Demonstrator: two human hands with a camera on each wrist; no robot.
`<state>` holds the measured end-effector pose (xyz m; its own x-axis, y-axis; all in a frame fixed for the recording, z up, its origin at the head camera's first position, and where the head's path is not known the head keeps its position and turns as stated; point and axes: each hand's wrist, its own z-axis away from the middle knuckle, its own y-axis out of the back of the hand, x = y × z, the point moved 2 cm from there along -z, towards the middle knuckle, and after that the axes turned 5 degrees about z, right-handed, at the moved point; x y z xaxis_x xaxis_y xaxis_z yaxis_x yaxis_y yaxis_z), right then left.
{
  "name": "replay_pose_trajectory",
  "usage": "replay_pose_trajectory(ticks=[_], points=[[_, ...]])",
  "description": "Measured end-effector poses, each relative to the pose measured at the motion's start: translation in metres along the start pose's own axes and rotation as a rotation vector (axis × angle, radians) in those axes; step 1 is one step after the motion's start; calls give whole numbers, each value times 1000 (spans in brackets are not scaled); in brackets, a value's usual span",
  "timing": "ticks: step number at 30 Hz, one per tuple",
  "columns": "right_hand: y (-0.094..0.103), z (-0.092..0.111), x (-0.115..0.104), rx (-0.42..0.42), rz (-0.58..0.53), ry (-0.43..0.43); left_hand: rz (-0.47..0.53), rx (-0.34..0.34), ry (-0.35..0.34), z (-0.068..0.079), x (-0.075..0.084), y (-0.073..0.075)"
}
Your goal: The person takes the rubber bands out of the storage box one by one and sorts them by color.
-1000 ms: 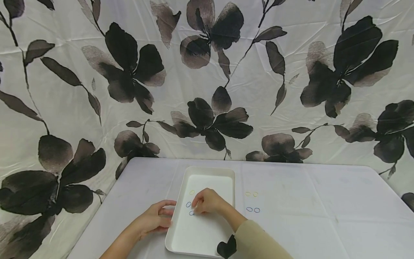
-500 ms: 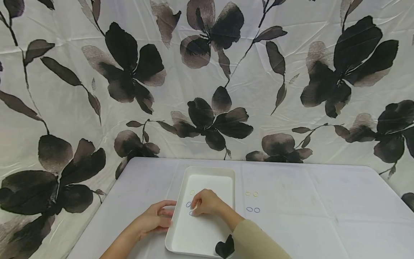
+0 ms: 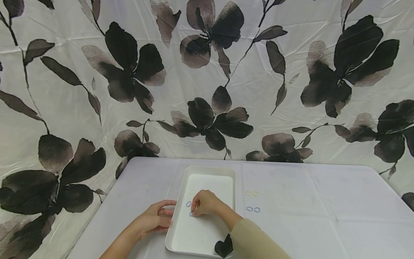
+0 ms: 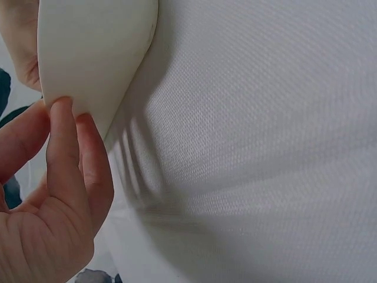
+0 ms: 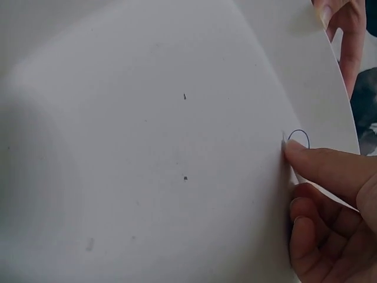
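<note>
A shallow white tray lies on the table. My left hand holds its left rim, with fingertips against the outer wall in the left wrist view. Over the tray, my right hand pinches a thin blue loop, like a small rubber band. Part of this blue loop shows beyond the thumb in the right wrist view; the fingers hide the rest. Just above it in the tray lie another blue loop and a yellow loop.
Right of the tray, two yellow loops lie above two blue loops on the white tablecloth. A dark heart-shaped piece hangs by the right sleeve. A flower-print cloth covers the background.
My right hand and sleeve have shifted slightly left and down, with the fingertips now at the lower blue loop. The left hand and the tray have stayed in place.
</note>
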<state>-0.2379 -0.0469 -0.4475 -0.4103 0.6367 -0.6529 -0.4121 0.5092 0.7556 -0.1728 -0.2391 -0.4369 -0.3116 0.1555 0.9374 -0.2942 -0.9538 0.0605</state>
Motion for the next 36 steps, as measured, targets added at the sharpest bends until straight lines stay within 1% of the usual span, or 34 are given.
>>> replay_pose_trajectory(ticks=[3, 10, 14, 19, 25, 28, 31, 36], points=[[2, 1, 0, -5, -24, -7, -1, 7, 3, 0, 0, 0], [7, 2, 6, -7, -161, -70, 1, 10, 5, 0, -1, 0], [12, 5, 7, -16, -188, -100, 7, 9, 6, 1, -1, 0], [19, 8, 10, -33, -226, -105, 9, 16, 10, 2, 0, -1], [26, 11, 14, -36, -339, -122, 6, 19, 15, 2, 0, -1], [29, 14, 17, -32, -377, -127, 3, 17, 16, 2, 0, -1], [33, 17, 19, -33, -407, -122, -1, 16, 17, 2, 0, -1], [39, 22, 21, -33, -422, -108, -6, 17, 18, 2, 0, 0]])
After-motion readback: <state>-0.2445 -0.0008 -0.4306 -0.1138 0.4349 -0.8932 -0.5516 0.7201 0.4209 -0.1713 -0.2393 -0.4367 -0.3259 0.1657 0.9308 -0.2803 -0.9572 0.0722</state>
